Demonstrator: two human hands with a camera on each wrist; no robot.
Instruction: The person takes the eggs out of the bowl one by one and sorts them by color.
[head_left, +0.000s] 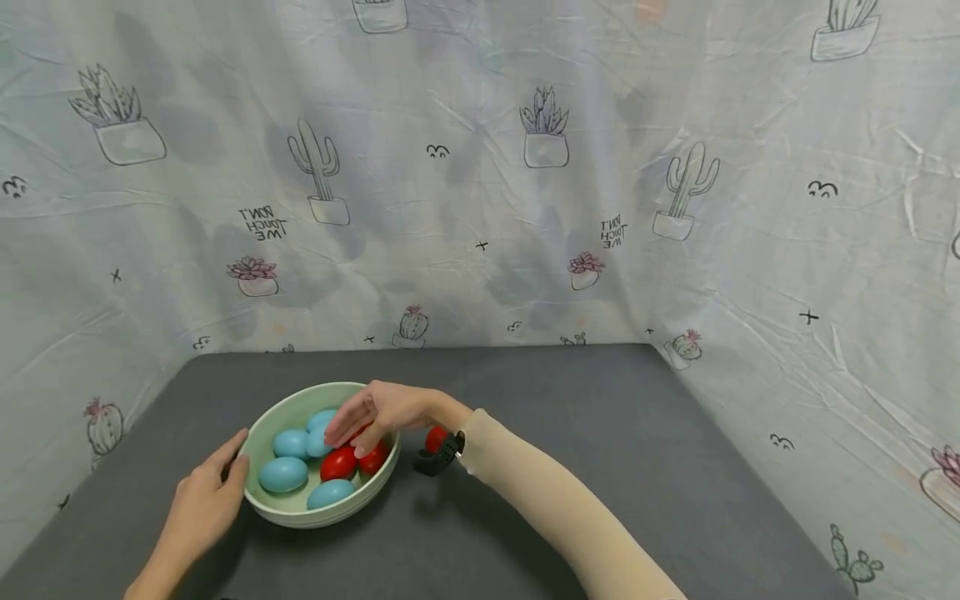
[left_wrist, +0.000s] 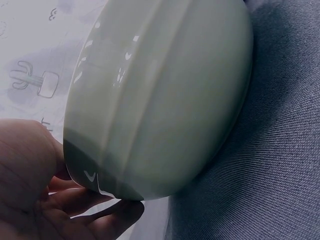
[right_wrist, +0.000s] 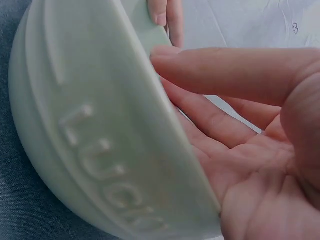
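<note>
A pale green bowl [head_left: 300,518] with raised lettering on its outer wall stands on the dark table, holding several blue eggs [head_left: 283,475] and red eggs [head_left: 339,464]. My left hand [head_left: 206,504] grips the bowl's left rim, thumb on the near side; the left wrist view shows its fingers around the wall. Over the right rim reaches my right hand [head_left: 386,408], its fingers slanting down among the eggs. From the right wrist, its thumb and fingers [right_wrist: 215,117] look loosely extended, with nothing seen between them. The bowl wall hides the fingertips there.
Another red egg [head_left: 436,438] lies on the table outside the bowl, partly covered by the black wrist strap [head_left: 438,457]. A pale curtain [head_left: 465,200] printed with cacti hangs behind the dark tabletop [head_left: 570,433] and along both sides.
</note>
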